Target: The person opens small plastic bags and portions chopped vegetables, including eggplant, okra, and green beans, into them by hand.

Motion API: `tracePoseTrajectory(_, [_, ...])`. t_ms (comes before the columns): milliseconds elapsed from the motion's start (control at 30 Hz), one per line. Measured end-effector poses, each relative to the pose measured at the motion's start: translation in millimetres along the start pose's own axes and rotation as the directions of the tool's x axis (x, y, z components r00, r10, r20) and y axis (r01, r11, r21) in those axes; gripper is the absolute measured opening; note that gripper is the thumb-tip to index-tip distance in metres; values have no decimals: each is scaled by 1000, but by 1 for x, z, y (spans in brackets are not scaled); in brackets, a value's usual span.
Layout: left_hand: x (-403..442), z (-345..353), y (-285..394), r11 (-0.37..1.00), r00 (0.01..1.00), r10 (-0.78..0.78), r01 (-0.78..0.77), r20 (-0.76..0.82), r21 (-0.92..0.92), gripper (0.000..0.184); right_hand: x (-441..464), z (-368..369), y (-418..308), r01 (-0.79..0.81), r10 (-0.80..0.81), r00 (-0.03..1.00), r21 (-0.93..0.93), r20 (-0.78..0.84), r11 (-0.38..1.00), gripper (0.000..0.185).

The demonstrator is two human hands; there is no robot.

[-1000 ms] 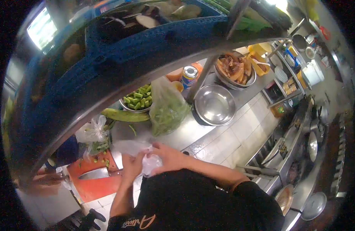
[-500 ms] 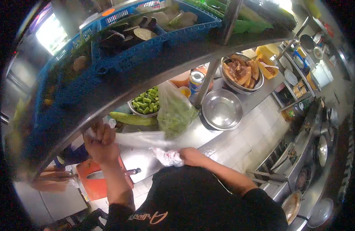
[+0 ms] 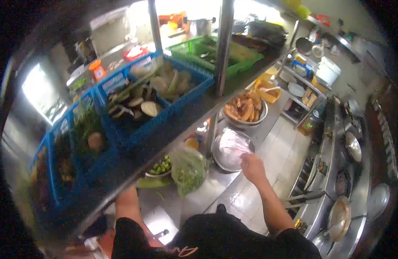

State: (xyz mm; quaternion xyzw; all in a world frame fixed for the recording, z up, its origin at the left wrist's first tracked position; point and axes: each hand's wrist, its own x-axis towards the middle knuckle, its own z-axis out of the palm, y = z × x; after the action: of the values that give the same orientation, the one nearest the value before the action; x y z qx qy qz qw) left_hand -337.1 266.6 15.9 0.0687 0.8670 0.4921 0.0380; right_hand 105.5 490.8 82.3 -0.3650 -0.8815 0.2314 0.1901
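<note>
My right hand is closed on a crumpled white plastic bag with pinkish marks. The bag hangs over a steel bowl, covering part of its inside. My left forearm reaches under the shelf edge, which hides the hand and its fingers. Close to that arm are a long green vegetable and a bowl of cut green pieces. A clear bag of greens stands between my arms. A knife handle shows beside the left forearm.
Overhead, a metal shelf carries a blue crate of vegetables and a green crate. A bowl of browned meat pieces sits beyond the steel bowl. Stoves with pans line the right side across the tiled floor.
My right hand has moved forward and right with the white plastic bag, from near my body to the steel bowl. The left hand has passed out of sight under the shelf. The view has shifted.
</note>
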Motion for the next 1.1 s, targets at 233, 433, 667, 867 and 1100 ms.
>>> tracePoseTrajectory(233, [44,21,-4,979,996,-3,-15,89,202,17,-25,35,0,-61,58,996,-51,-64,997,40])
tracePoseTrajectory(433, [66,36,-2,964,991,-18,-18,133,265,17,-71,51,21,-143,142,984,-3,110,990,35])
tracePoseTrajectory(667, [73,37,-7,961,988,-33,-11,153,277,17,-86,56,19,-107,106,988,5,109,994,35])
tracePoseTrajectory(867, [75,19,-19,975,992,-28,0,120,223,17,-89,59,5,-24,11,979,62,203,998,33])
tracePoseTrajectory(1100, [43,-56,-53,991,988,-134,134,-73,8,17,-63,65,-3,-30,-73,935,281,348,959,34])
